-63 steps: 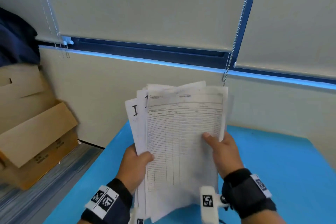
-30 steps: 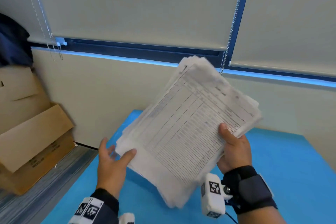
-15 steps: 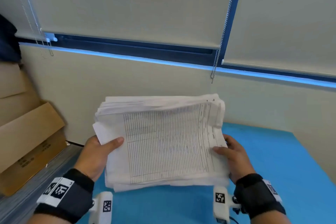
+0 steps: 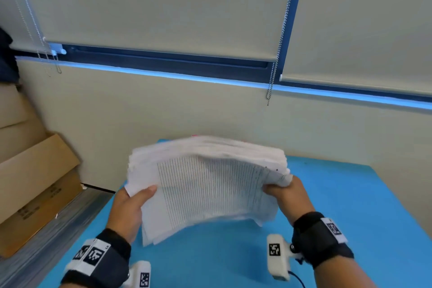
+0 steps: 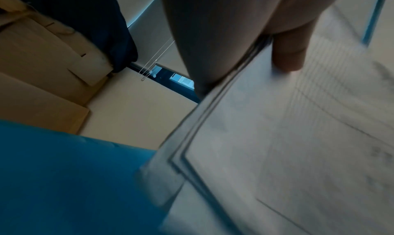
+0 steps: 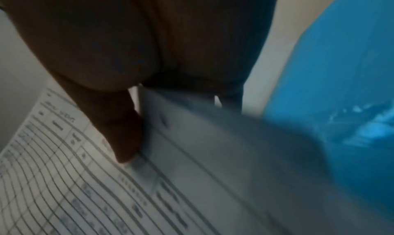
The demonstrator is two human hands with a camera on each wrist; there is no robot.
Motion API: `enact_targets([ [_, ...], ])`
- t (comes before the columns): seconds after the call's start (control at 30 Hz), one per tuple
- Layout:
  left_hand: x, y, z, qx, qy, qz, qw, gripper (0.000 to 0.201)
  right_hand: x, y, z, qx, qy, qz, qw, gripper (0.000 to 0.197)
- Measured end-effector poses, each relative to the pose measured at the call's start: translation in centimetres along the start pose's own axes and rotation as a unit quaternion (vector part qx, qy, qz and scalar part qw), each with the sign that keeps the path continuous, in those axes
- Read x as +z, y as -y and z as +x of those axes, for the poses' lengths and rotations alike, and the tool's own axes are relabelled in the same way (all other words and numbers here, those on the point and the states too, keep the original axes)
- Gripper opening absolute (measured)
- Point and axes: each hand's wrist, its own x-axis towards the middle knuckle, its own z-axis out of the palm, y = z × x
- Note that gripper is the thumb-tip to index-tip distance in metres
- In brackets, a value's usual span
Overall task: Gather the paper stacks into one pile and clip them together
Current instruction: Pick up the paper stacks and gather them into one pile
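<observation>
Paper stack (image 4: 210, 184) held in air above blue table (image 4: 350, 217), long axis running L–R, printed face toward the person, top edge tilted away toward wall. L hand (image 4: 127, 213) grips left short edge, thumb on top sheet. R hand (image 4: 291, 196) grips right short edge, fingers curled round it. Sheet edges uneven, stack bowed.
</observation>
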Motion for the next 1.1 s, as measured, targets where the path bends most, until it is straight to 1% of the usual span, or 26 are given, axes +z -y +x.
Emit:
enact_targets([
  [0.07, -0.3, 1.1, -0.5, -0.017, 0.002, -0.011, 1.0, 0.027, 0.5, -1.0, -0.6, -0.005, 0.011, 0.023, 1.0, 0.042],
  [0.13, -0.4, 2.0, -0.8, -0.025, -0.011, -0.003, 1.0, 0.031, 0.9, -1.9, -1.1, -0.009, 0.012, 0.05, 0.999, 0.048],
  [0.17, -0.4, 2.4, -0.7, -0.025, -0.02, 0.006, 0.999, 0.03, 1.1, -2.1, -1.2, -0.01, 0.005, 0.058, 0.998, 0.047],
  [0.27, 0.0, 2.3, -0.5, -0.015, -0.043, 0.025, 0.999, 0.027, 1.3, -1.8, -1.1, -0.011, -0.034, 0.065, 0.997, 0.035],
  [0.33, 0.4, 1.4, -0.3, 0.0, -0.033, 0.027, 0.999, 0.025, 1.1, -1.4, -0.8, -0.021, -0.066, 0.091, 0.993, 0.028],
  [0.37, 0.5, 1.0, -0.2, 0.008, -0.018, 0.028, 0.999, 0.023, 0.9, -1.2, -0.7, -0.033, -0.081, 0.108, 0.99, 0.03],
  [0.4, 0.5, 0.7, -0.1, 0.015, -0.002, 0.027, 1.0, 0.023, 0.6, -1.0, -0.8, -0.052, -0.093, 0.121, 0.987, 0.037],
  [0.47, 0.3, 0.5, -0.1, 0.016, 0.017, 0.018, 1.0, 0.037, 0.2, -0.7, -1.4, -0.104, -0.108, 0.122, 0.981, 0.051],
  [0.53, 0.1, 0.8, -0.2, 0.005, 0.023, 0.007, 1.0, 0.043, 0.7, -0.1, -2.1, -0.144, -0.122, 0.074, 0.979, 0.066],
  [0.57, 0.1, 1.0, -0.2, 0.0, 0.026, 0.004, 1.0, 0.045, 1.1, 0.2, -2.1, -0.144, -0.131, 0.051, 0.98, 0.073],
  [0.6, 0.0, 1.2, -0.3, -0.003, 0.028, 0.002, 1.0, 0.045, 1.6, 0.5, -2.1, -0.128, -0.145, 0.036, 0.98, 0.076],
  [0.67, -0.1, 1.4, -0.4, -0.003, 0.028, 0.004, 1.0, 0.046, 2.2, 1.1, -1.6, -0.074, -0.185, 0.025, 0.98, 0.071],
  [0.73, -0.4, 1.6, -0.4, -0.006, 0.034, 0.016, 0.999, 0.051, 2.2, 1.3, -0.9, -0.038, -0.227, 0.026, 0.973, 0.055],
  [0.77, -0.5, 1.7, -0.4, -0.008, 0.039, 0.019, 0.999, 0.057, 2.2, 1.4, -0.5, -0.034, -0.244, 0.031, 0.969, 0.048],
  [0.8, -0.6, 1.8, -0.3, -0.009, 0.044, 0.02, 0.999, 0.063, 2.2, 1.8, -0.5, -0.036, -0.253, 0.033, 0.966, 0.046],
  [0.83, -0.7, 1.8, -0.3, -0.009, 0.049, 0.022, 0.999, 0.067, 2.3, 2.2, -0.5, -0.045, -0.255, 0.024, 0.966, 0.049],
  [0.87, -0.8, 1.7, -0.2, -0.01, 0.053, 0.026, 0.998, 0.069, 2.5, 2.8, -0.8, -0.076, -0.256, -0.011, 0.964, 0.057],
  [0.9, -0.9, 1.7, -0.1, -0.01, 0.059, 0.031, 0.998, 0.068, 2.8, 3.5, -1.2, -0.123, -0.255, -0.074, 0.956, 0.064],
  [0.93, -0.9, 1.7, -0.1, -0.011, 0.066, 0.034, 0.997, 0.067, 3.3, 4.3, -1.8, -0.187, -0.251, -0.16, 0.936, 0.068],
  [0.97, -0.9, 1.7, -0.1, -0.01, 0.07, 0.036, 0.997, 0.065, 3.9, 5.2, -2.4, -0.254, -0.238, -0.237, 0.907, 0.068],
  [1.0, -0.9, 1.6, 0.0, -0.008, 0.074, 0.037, 0.997, 0.066, 4.8, 6.1, -3.0, -0.302, -0.205, -0.293, 0.883, 0.067],
  [1.03, -0.9, 1.6, 0.0, -0.005, 0.077, 0.036, 0.996, 0.068, 5.7, 6.7, -3.6, -0.334, -0.156, -0.338, 0.866, 0.068],
  [1.07, -0.9, 1.6, -0.1, -0.003, 0.079, 0.035, 0.996, 0.07, 6.6, 6.9, -3.9, -0.349, -0.095, -0.382, 0.85, 0.071],
  [1.1, -0.8, 1.6, -0.1, -0.003, 0.081, 0.036, 0.996, 0.071, 7.3, 6.8, -4.1, -0.348, -0.029, -0.435, 0.83, 0.076],
])
